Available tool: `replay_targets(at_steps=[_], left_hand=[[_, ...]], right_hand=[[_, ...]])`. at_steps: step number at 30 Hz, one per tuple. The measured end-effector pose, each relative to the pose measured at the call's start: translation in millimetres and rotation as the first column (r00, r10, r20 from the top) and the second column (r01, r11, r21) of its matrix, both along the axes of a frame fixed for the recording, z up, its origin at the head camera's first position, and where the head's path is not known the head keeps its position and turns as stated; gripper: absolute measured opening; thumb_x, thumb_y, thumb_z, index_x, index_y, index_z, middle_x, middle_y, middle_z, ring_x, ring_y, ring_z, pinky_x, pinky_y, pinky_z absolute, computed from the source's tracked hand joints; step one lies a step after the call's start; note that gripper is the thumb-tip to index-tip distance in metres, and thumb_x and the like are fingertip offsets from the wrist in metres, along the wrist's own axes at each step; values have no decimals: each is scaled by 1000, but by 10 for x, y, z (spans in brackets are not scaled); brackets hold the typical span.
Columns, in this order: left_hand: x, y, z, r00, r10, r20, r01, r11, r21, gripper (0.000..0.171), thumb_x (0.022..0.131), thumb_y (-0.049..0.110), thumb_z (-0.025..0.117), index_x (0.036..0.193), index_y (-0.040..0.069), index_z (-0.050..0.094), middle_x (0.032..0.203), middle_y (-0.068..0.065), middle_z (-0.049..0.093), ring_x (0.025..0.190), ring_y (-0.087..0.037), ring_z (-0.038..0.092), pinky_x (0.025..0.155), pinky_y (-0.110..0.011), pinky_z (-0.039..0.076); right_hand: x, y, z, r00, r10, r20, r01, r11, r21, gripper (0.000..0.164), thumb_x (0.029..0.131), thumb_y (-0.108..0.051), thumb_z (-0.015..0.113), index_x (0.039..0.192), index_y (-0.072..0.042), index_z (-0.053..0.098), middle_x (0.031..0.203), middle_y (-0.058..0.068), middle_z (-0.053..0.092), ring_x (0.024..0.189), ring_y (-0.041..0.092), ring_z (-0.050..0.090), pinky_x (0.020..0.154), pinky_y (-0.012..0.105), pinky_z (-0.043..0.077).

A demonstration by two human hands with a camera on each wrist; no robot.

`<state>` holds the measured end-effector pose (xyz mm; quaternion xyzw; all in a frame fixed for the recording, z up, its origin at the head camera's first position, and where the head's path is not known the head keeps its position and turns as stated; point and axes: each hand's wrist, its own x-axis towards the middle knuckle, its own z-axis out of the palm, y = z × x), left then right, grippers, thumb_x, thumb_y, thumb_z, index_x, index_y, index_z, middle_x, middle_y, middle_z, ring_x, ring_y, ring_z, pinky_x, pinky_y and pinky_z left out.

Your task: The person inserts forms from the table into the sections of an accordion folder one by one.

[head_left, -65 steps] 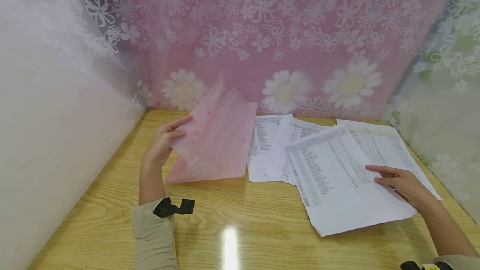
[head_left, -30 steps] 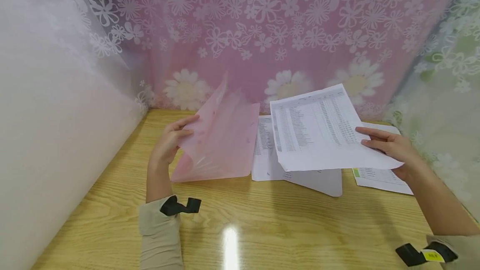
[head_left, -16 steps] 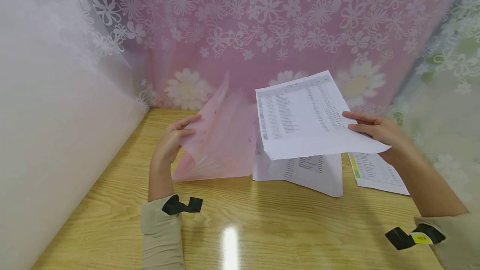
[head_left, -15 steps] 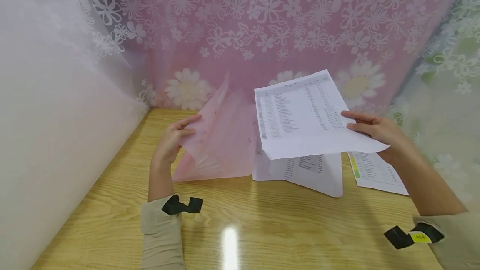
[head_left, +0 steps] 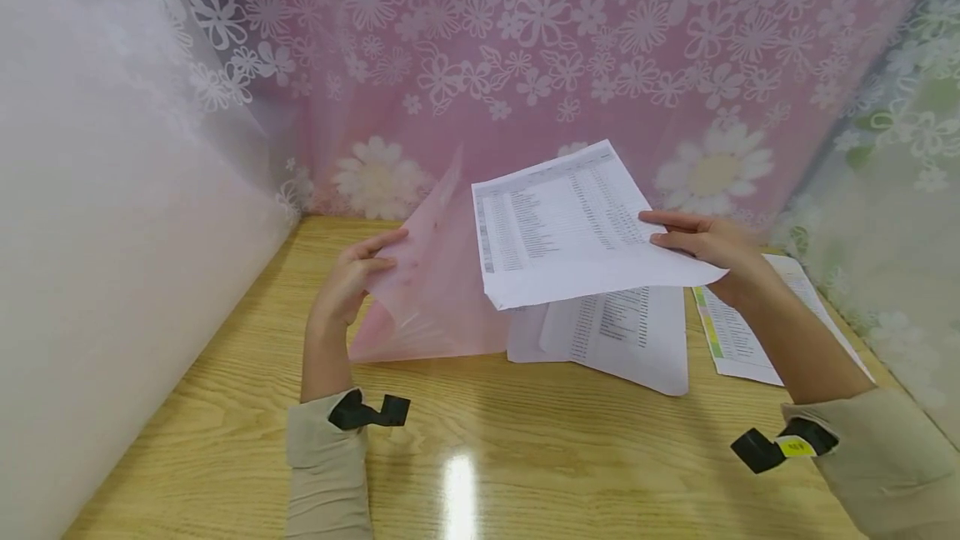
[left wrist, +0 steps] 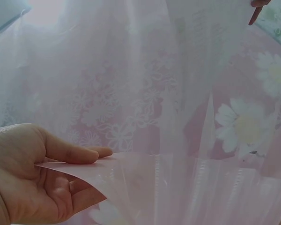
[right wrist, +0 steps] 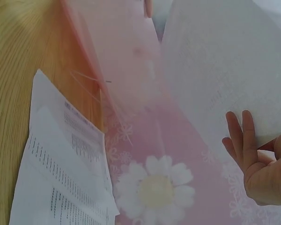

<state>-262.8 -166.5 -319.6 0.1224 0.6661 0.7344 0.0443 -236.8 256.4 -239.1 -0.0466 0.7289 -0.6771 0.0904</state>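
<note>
My left hand [head_left: 341,286] pinches the raised flap of a pink translucent folder [head_left: 457,315], thumb on one side and fingers on the other. In the left wrist view clear sleeves [left wrist: 201,183] fan out inside the folder. My right hand [head_left: 723,252] grips the right edge of a printed sheet of paper [head_left: 558,227]. The sheet hangs in the air, tilted, its left part overlapping the folder's right side in the head view. From the right wrist view the sheet's back [right wrist: 210,61] shows, with the fingers [right wrist: 249,140] flat against it.
Beneath the held sheet, printed papers [head_left: 630,332] lie overlapping beside the folder. Another paper [head_left: 738,348] with a yellow-green strip lies farther right. A floral pink curtain [head_left: 525,40] stands at the back of the wooden table [head_left: 562,457], with pale covers at both sides.
My right hand has lifted the printed sheet off the papers on the right and carried it up and left to the folder. My left hand keeps holding the flap, barely shifted.
</note>
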Motion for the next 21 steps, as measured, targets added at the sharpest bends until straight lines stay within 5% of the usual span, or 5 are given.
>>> replay_targets(at_steps=[8,12,21], left_hand=[[-4,64,10,1000,12,-11,-12,999,-32,45,92,-4,41,137,0,41,143,-10,33,104,-19,49,76,-25,44],[-6,105,14,1000,24,-6,-25,998,-64,46,91,-4,41,137,1,42,142,-9,34,110,-22,45,79,-27,42],[-23,168,-8,1000,26,-6,-26,996,-85,47,90,-4,42,136,1,43,145,-9,29,123,-26,33,94,-42,31]], right_hand=[[-117,-225,51,999,-31,32,25,982,189,51,91,-17,59,138,-5,42,129,12,42,79,10,62,65,23,50],[-164,-312,82,1000,-23,7,20,966,257,54,92,-17,56,139,3,36,138,20,32,77,9,62,66,23,49],[-289,-506,101,996,-68,-53,82,935,344,49,91,-15,56,134,4,43,126,23,44,72,9,60,63,24,50]])
